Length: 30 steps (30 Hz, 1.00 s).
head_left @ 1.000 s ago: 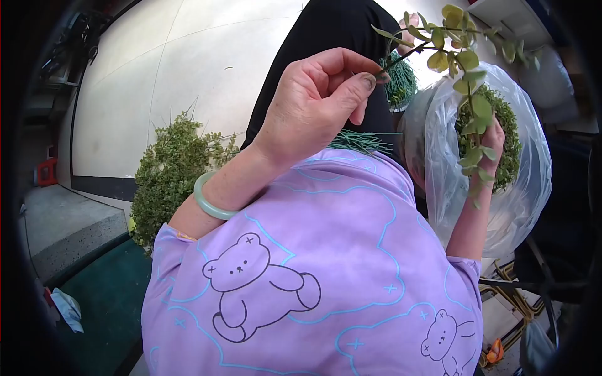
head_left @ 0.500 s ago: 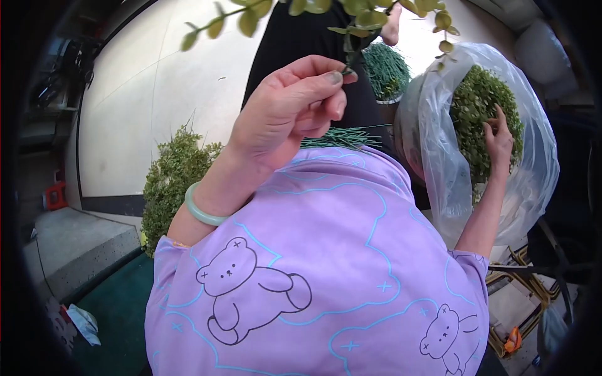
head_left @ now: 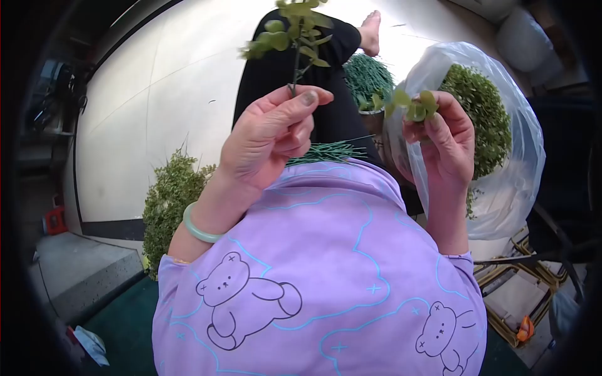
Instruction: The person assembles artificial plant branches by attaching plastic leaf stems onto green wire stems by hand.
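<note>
Between the thumb and fingers of my left hand is the stem of an artificial leaf spray, its leaves pointing up and away from me. My right hand is closed on a small leafy sprig, apart from the spray. Thin green stems lie across my lap, below my left hand. Just behind my right hand stands a clear plastic bag with a heap of leafy sprigs inside.
A container of green stems stands on the floor near my bare foot. To my left is a pile of leafy sprays. Metal frames lie at lower right, and a grey step is at the left.
My right hand has come out of the bag toward the middle, now with a leafy sprig in it. My left hand has shifted slightly left and down, its spray turned more upright.
</note>
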### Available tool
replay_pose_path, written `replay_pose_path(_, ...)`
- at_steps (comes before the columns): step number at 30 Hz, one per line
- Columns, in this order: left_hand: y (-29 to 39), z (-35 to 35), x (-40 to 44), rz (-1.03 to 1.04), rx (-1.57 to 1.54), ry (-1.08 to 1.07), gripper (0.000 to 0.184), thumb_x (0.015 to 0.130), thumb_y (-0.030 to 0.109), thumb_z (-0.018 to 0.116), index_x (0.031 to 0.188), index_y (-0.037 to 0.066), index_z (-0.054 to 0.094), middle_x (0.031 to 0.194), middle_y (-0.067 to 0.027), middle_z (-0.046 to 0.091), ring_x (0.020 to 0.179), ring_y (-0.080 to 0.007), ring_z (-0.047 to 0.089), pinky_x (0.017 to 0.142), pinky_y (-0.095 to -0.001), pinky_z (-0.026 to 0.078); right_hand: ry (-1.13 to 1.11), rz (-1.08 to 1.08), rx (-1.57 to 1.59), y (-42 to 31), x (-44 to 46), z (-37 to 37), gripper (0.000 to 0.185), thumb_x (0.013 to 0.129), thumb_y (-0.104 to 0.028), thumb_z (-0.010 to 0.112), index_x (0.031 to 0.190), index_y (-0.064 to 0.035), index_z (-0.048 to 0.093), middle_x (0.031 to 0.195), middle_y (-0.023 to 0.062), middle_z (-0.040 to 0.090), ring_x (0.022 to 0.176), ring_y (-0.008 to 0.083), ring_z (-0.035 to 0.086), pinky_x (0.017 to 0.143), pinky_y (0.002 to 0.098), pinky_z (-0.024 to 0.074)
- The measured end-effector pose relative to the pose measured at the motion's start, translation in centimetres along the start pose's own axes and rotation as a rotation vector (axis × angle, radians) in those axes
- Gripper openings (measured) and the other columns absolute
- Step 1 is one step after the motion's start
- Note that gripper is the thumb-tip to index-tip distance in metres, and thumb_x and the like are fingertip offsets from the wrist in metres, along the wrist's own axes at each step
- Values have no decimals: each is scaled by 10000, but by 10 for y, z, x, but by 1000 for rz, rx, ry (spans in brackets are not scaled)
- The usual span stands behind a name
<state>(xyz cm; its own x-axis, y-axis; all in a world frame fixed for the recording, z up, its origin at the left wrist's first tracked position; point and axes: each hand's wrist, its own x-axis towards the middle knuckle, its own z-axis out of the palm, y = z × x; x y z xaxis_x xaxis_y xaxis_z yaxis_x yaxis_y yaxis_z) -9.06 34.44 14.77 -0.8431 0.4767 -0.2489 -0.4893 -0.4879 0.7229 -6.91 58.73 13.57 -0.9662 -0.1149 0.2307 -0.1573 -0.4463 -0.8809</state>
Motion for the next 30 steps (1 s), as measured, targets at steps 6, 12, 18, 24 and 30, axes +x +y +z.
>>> replay_pose_path(6,2,-7,-5,12,-32,-31,270,882,149,561,1098,-11,547,675,-7,532,489,-14,338,443,-165,277,-43,107,274,24,11,35,339,889,-133,553,1195,-11,471,1027,128,600,862,156,602,767,269,485)
replay_pose_path(12,-18,-8,3,42,48,3,247,842,127,621,1057,14,577,771,-3,588,519,-3,366,457,-153,284,40,149,550,34,28,70,443,911,-119,504,1317,-99,327,1206,92,503,1148,218,476,941,369,411)
replay_pose_path(18,-22,-6,5,196,193,46,173,822,92,644,980,31,606,777,-17,611,538,-8,429,439,-150,281,-35,86,646,40,31,78,441,910,-99,500,1317,-105,331,1179,76,514,1154,224,468,941,373,414)
replay_pose_path(24,-10,-9,-1,266,245,72,118,823,112,650,908,32,628,735,-17,612,536,-21,471,438,-149,304,159,-14,362,32,22,59,486,888,-75,496,1331,-49,299,1205,138,479,1160,214,445,972,370,370)
replay_pose_path(30,-11,-7,0,270,434,45,120,825,131,653,876,25,628,720,-1,598,585,-40,522,495,-145,381,-74,-919,-904,-5,16,44,446,806,-139,626,1203,-43,447,1081,111,578,1035,257,537,997,438,323)
